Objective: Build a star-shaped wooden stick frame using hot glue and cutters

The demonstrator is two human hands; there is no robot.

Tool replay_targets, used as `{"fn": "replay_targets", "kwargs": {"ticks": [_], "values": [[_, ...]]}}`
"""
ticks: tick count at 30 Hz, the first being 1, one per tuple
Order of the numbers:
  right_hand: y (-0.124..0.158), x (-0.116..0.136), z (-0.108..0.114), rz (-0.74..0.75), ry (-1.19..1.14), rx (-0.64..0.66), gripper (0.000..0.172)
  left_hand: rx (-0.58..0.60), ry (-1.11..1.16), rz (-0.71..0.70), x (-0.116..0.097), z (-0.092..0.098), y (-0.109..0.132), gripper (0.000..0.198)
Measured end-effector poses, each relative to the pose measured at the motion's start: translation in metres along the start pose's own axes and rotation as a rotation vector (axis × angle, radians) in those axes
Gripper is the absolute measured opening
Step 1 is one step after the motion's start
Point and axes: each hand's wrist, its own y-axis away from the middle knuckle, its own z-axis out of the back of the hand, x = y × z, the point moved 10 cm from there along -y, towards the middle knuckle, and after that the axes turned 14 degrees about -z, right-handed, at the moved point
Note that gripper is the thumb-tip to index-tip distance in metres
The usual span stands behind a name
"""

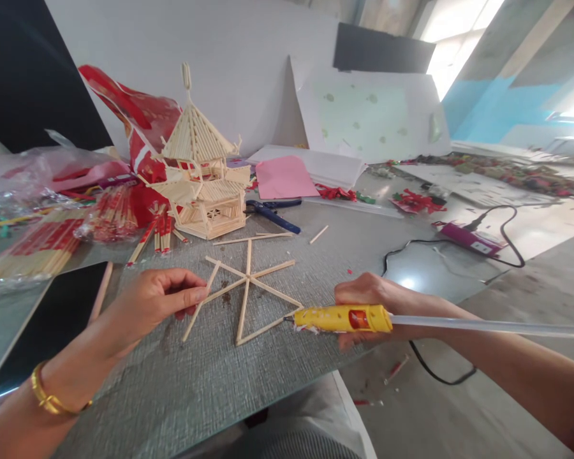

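Note:
Between the thumb and fingers of my left hand [172,293] is a thin wooden stick [198,317], slanting beside the left arms of a star-shaped stick frame [247,279]. That frame lies flat on the table, its sticks crossing at the middle, with one stick joining two arm ends at the lower right. My right hand [373,299] is closed round a yellow hot glue gun [332,317], partly hidden behind it. The gun's nozzle points left, close to that joining stick. A long clear glue stick [488,327] juts from the gun's back.
A stick-built pavilion model [210,197] stands behind the frame, with blue-handled pliers [277,215] beside it. Bundled sticks [38,245] and a dark phone [52,325] lie left. A purple power strip [473,239] with a black cord sits right. The table's front edge [287,405] is near.

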Motion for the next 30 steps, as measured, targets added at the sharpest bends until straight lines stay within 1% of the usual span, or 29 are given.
{"fn": "replay_targets", "kwargs": {"ticks": [3,6,10,13,15,18,24,30], "values": [[0.002,-0.004,0.002,-0.005,0.013,-0.013,0.033,-0.004,0.025,0.0,0.0,0.0,0.001,0.025],[0.005,-0.01,0.006,-0.041,0.013,-0.028,0.036,-0.007,0.032,0.006,0.0,0.001,0.001,0.026],[0.009,-0.014,0.011,-0.066,0.019,-0.037,0.035,-0.009,0.019,0.014,0.001,0.001,0.001,0.027],[0.01,-0.01,0.013,-0.045,0.028,-0.056,0.034,-0.008,0.027,0.01,0.002,0.001,0.001,0.026],[0.007,-0.008,0.009,-0.035,0.028,-0.043,0.035,-0.006,0.036,0.009,0.003,0.0,0.001,0.025],[-0.003,-0.001,-0.001,-0.011,0.007,0.009,0.038,-0.004,0.041,0.014,0.003,-0.001,0.001,0.025],[-0.021,0.012,-0.008,0.05,-0.002,0.025,0.04,-0.019,0.048,0.0,0.0,0.001,0.002,0.025],[-0.022,0.019,-0.008,0.08,0.004,0.018,0.038,0.0,0.061,-0.006,0.0,-0.001,0.001,0.024]]}}
